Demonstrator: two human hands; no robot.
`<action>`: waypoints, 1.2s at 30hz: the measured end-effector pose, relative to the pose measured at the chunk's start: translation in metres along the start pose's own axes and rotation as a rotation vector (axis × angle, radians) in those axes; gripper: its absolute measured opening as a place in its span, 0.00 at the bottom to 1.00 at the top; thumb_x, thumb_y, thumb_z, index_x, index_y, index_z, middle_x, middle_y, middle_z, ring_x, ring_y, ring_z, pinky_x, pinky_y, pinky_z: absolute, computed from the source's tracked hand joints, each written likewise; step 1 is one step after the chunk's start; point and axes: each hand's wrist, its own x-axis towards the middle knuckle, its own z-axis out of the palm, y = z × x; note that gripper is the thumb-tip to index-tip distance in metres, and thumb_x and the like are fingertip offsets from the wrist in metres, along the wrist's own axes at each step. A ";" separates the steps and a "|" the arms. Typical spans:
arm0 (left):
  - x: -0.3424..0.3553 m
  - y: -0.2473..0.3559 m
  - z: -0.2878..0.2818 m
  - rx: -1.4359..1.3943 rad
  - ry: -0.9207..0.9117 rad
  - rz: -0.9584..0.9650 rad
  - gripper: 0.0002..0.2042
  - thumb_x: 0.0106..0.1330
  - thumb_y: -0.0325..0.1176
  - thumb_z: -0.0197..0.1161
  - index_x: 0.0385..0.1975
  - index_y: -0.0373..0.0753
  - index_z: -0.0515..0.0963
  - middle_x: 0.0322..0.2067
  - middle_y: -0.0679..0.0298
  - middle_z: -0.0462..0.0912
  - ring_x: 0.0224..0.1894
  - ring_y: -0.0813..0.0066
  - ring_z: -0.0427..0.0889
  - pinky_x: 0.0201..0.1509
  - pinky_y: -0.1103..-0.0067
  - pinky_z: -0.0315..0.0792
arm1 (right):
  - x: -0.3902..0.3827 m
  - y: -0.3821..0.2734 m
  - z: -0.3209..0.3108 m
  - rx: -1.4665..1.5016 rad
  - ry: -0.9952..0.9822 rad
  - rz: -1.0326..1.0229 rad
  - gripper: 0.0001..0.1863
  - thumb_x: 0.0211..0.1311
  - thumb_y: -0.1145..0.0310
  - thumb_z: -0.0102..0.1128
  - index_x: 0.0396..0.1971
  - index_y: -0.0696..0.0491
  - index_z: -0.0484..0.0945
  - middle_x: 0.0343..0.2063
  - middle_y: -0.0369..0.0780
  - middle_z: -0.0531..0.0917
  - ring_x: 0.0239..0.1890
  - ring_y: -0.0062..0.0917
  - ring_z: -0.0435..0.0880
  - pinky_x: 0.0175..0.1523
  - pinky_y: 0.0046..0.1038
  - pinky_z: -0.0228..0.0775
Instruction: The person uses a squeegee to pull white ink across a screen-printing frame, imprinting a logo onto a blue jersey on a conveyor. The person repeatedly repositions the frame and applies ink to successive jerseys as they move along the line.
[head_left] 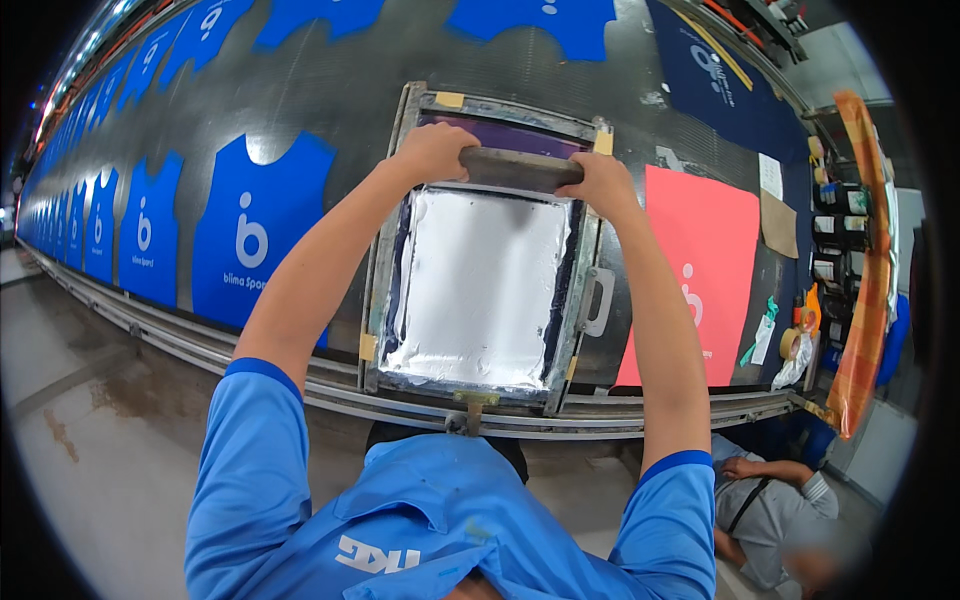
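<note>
Both my arms reach forward over a screen printing frame (591, 253) on a long dark table. My left hand (437, 152) is closed round the left end of a squeegee (520, 170), and my right hand (600, 186) grips its right end. The squeegee lies crosswise near the frame's far end. White ink (480, 290) covers most of the mesh on the near side of it, with uneven smears along the edges. A purple strip of mesh (510, 139) shows beyond the squeegee. What lies beneath the screen is hidden.
Printed blue shirt panels (290, 190) line the table to the left and far side. A pink panel (715, 240) lies right of the frame, near a tape roll (790, 343). A metal rail (200, 341) edges the table. Another person (765, 500) sits at lower right.
</note>
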 end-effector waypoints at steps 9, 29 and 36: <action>-0.028 0.018 0.018 0.024 0.038 0.034 0.14 0.55 0.37 0.71 0.42 0.48 0.87 0.35 0.60 0.88 0.42 0.56 0.86 0.47 0.63 0.78 | -0.033 0.007 0.039 0.152 0.137 -0.059 0.20 0.48 0.61 0.80 0.32 0.59 0.81 0.28 0.50 0.84 0.36 0.47 0.83 0.43 0.42 0.73; -0.243 0.062 0.164 -0.050 0.159 0.022 0.16 0.47 0.23 0.70 0.37 0.46 0.83 0.36 0.70 0.86 0.41 0.67 0.84 0.45 0.68 0.67 | -0.236 -0.042 0.167 0.232 0.211 -0.186 0.18 0.40 0.84 0.70 0.35 0.56 0.80 0.34 0.42 0.82 0.42 0.39 0.81 0.47 0.37 0.75; -0.238 0.065 0.152 0.028 0.109 0.078 0.17 0.47 0.33 0.77 0.39 0.46 0.81 0.40 0.69 0.82 0.48 0.68 0.81 0.47 0.68 0.68 | -0.242 -0.044 0.153 0.180 0.139 -0.167 0.17 0.44 0.79 0.72 0.37 0.54 0.80 0.35 0.40 0.82 0.42 0.37 0.81 0.47 0.37 0.75</action>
